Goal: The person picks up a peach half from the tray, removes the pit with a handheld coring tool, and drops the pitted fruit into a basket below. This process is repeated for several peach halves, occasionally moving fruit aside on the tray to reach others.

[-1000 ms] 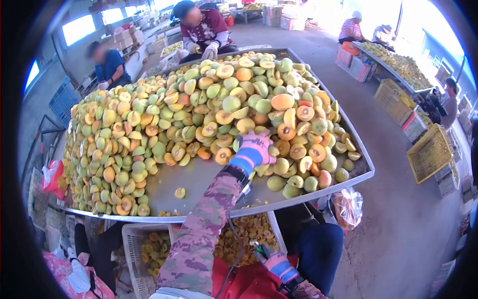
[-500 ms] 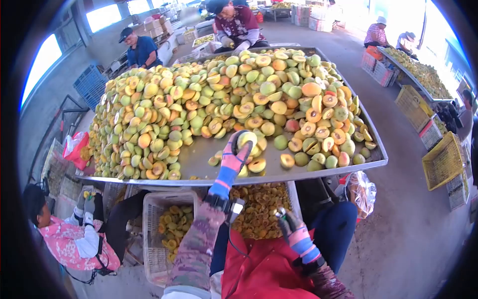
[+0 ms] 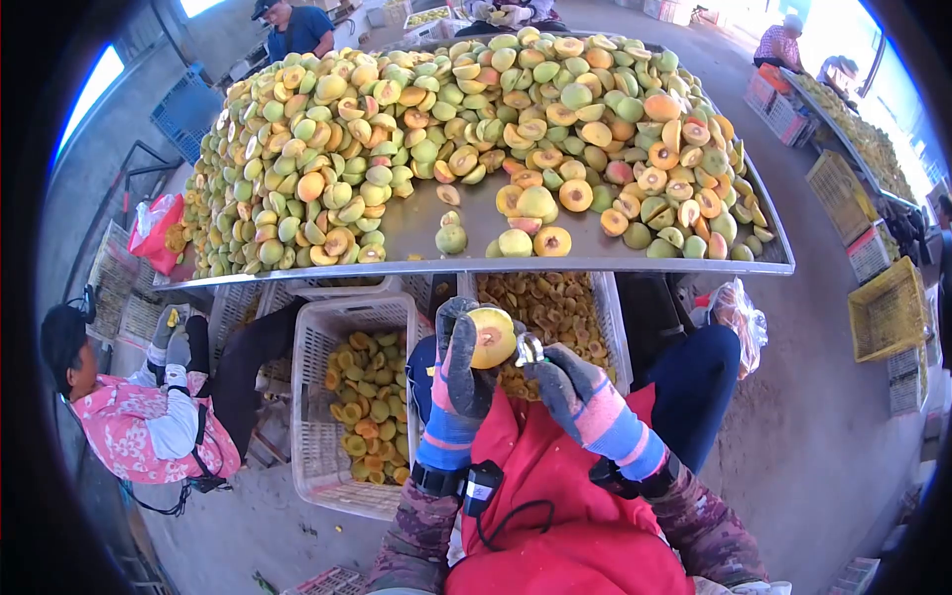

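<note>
My left hand, in a grey and pink-blue glove, holds a peach half with its yellow cut face turned to the right. My right hand, gloved alike, is closed on a small tool with a shiny metal head, close beside the fruit. The fingers hide most of its handle. Both hands are above my lap, over a crate of cut fruit pieces. Beyond them, halved peaches lie heaped on a metal table, several of them loose near its front edge.
A white crate with fruit pieces stands left of my legs. A person in a pink floral top sits at far left. Another in blue is behind the table. At right are a clear plastic bag and a yellow crate.
My left hand has drawn back from the table to my lap, bringing the peach half. My right hand has risen with the tool to meet it. The view has tilted downward.
</note>
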`<state>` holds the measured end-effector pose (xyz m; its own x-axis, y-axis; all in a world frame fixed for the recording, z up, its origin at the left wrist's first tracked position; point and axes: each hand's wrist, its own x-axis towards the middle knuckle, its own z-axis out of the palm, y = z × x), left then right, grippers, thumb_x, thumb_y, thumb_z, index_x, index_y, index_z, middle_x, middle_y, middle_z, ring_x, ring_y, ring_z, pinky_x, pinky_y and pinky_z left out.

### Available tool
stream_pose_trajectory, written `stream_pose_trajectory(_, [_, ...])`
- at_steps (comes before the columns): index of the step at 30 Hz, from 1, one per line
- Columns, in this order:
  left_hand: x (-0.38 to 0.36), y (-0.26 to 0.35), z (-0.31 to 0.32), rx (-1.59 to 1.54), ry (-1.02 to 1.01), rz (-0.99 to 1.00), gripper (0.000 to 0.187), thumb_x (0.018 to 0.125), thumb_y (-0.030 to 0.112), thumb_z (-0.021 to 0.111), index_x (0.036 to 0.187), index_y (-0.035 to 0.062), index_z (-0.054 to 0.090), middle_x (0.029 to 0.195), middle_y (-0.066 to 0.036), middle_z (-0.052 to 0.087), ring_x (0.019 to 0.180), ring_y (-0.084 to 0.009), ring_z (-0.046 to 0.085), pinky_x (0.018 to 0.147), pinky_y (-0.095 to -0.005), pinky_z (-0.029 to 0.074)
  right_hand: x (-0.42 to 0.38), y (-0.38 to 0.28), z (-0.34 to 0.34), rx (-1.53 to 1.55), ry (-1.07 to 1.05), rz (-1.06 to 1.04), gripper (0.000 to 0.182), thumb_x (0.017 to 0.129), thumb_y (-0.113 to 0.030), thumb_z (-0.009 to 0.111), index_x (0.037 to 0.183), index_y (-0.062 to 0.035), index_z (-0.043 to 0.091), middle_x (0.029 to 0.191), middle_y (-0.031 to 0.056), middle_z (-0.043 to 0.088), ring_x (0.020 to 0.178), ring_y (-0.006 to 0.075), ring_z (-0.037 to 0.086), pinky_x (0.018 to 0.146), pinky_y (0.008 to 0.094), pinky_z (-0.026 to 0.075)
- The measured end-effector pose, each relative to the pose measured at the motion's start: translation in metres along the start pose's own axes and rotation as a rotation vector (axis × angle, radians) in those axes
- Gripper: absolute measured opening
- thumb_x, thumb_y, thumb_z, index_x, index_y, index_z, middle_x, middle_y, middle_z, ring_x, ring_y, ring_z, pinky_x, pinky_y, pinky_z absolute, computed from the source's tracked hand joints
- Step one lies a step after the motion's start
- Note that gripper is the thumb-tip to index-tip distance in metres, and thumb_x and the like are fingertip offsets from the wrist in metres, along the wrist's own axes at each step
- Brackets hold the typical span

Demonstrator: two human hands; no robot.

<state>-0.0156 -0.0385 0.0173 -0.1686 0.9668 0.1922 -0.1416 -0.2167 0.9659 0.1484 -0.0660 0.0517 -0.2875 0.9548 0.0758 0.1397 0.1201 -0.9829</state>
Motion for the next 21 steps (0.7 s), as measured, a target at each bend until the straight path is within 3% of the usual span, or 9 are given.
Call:
stream_pose_trajectory(2, [-0.001, 0.005, -0.002, 0.038, -0.079, -0.008, 0.037, 0.098, 0.037, 0.042, 0.122, 0.0094, 0.040, 0.111, -0.015, 0.055, 0.104, -0.0292, 0.058, 0.089, -0.0411, 0.050, 0.000, 0.002, 0.011, -0.067, 0.068, -0.068, 0.018, 0.091, -0.013, 0.054, 0.102, 0.0011, 0.054, 0.082, 0.0226, 0.062, 0.078, 0.0405, 0.061, 0.062, 0.0415, 0.047])
stream_pose_trajectory(4, [-0.004, 0.016, 0.008, -0.806, -0.141, -0.331, 0.037, 0.098, 0.038, 0.041, 0.121, 0.0085, 0.040, 0.118, -0.018, 0.054, 0.111, -0.0320, 0.055, 0.094, -0.0435, 0.047, 0.001, 0.007, 0.017, -0.195, 0.111, -0.095, 0.020, 0.091, -0.018, 0.056, 0.101, -0.0010, 0.053, 0.080, 0.0228, 0.062, 0.074, 0.0420, 0.060, 0.059, 0.0437, 0.047])
stream_pose_trajectory(6, [-0.007, 0.013, 0.019, -0.749, -0.050, -0.288, 0.037, 0.099, 0.036, 0.037, 0.120, 0.0056, 0.041, 0.124, -0.020, 0.051, 0.114, -0.0331, 0.054, 0.099, -0.0452, 0.043, 0.002, 0.006, 0.020, -0.414, 0.188, -0.126, 0.019, 0.090, -0.013, 0.057, 0.101, 0.0013, 0.052, 0.075, 0.0234, 0.059, 0.069, 0.0425, 0.058, 0.056, 0.0439, 0.043])
stream_pose_trajectory(8, [-0.009, 0.011, 0.023, -0.490, -0.149, -0.055, 0.039, 0.098, 0.033, 0.035, 0.121, 0.0019, 0.040, 0.126, -0.021, 0.050, 0.114, -0.0315, 0.053, 0.102, -0.0441, 0.040, 0.003, 0.002, 0.019, -0.462, 0.178, -0.102, 0.019, 0.089, -0.014, 0.057, 0.101, -0.0002, 0.051, 0.077, 0.0247, 0.059, 0.070, 0.0445, 0.057, 0.055, 0.0475, 0.043])
stream_pose_trajectory(13, [-0.010, 0.013, 0.020, -0.325, -0.201, -0.065, 0.039, 0.095, 0.031, 0.039, 0.114, -0.0019, 0.049, 0.117, -0.020, 0.058, 0.111, -0.0297, 0.056, 0.097, -0.0402, 0.043, 0.001, 0.006, 0.020, -0.551, 0.110, -0.034, 0.033, 0.089, -0.015, 0.056, 0.114, 0.0038, 0.048, 0.075, 0.0241, 0.059, 0.068, 0.0416, 0.059, 0.057, 0.0464, 0.046])
stream_pose_trajectory(16, [-0.014, 0.008, 0.032, -0.438, 0.192, -0.171, 0.038, 0.096, 0.039, 0.039, 0.093, 0.0032, 0.054, 0.093, -0.014, 0.061, 0.088, -0.0290, 0.062, 0.079, -0.0393, 0.052, 0.001, 0.022, 0.025, -0.553, 0.053, -0.114, 0.041, 0.091, -0.027, 0.052, 0.119, 0.0015, 0.044, 0.068, 0.0228, 0.059, 0.063, 0.0406, 0.060, 0.053, 0.0490, 0.047])
stream_pose_trajectory(17, [-0.013, 0.019, 0.039, -0.476, 0.262, -0.252, 0.041, 0.097, 0.042, 0.036, 0.086, 0.0052, 0.051, 0.086, -0.013, 0.059, 0.078, -0.0284, 0.062, 0.073, -0.0384, 0.053, 0.003, 0.026, 0.027, -0.505, 0.068, -0.223, 0.040, 0.090, -0.025, 0.053, 0.118, 0.0019, 0.044, 0.065, 0.0225, 0.057, 0.061, 0.0410, 0.059, 0.052, 0.0489, 0.046])
stream_pose_trajectory(20, [-0.013, 0.019, 0.040, -0.399, 0.212, -0.223, 0.042, 0.099, 0.041, 0.033, 0.085, 0.0056, 0.050, 0.086, -0.013, 0.059, 0.075, -0.0279, 0.062, 0.070, -0.0377, 0.054, 0.003, 0.020, 0.021, -0.436, -0.006, -0.164, 0.039, 0.089, -0.024, 0.054, 0.117, 0.0014, 0.045, 0.067, 0.0235, 0.058, 0.063, 0.0412, 0.060, 0.053, 0.0487, 0.047])
stream_pose_trajectory(21, [-0.013, 0.012, 0.041, -0.263, 0.225, -0.100, 0.042, 0.098, 0.040, 0.041, 0.090, 0.0011, 0.056, 0.084, -0.012, 0.062, 0.074, -0.0178, 0.061, 0.067, -0.0288, 0.050, 0.004, 0.026, 0.019, -0.401, -0.021, -0.111, 0.037, 0.089, -0.023, 0.055, 0.116, 0.0007, 0.045, 0.070, 0.0248, 0.059, 0.067, 0.0419, 0.060, 0.056, 0.0486, 0.047])
